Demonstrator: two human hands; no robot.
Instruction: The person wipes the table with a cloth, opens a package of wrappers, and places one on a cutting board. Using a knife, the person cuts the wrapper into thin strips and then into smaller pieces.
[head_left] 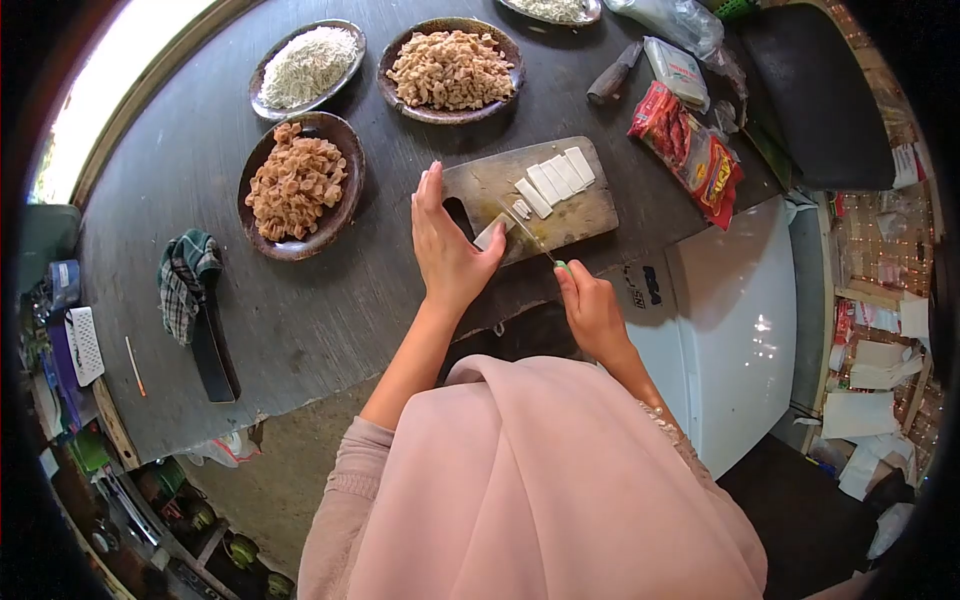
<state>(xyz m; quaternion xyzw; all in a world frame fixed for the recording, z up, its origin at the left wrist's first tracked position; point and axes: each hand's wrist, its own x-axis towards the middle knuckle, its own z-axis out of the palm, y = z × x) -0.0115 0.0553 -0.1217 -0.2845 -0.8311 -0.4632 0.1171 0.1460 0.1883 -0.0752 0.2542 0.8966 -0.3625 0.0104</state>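
A wooden cutting board lies tilted on the dark table. On its right half rest several flat white slices that look like tofu, with a few thin cut strips beside them. My left hand is at the board's left end, its fingers stretched upward and its thumb pressing a white tofu-like block. In my right hand is a knife with a greenish handle, its blade over the board just right of the block.
Beyond the board stand a plate of white shreds, a plate of light brown pieces and a bowl of reddish-brown slices. A red food packet lies right. A checked cloth and dark sheath-like object lie left.
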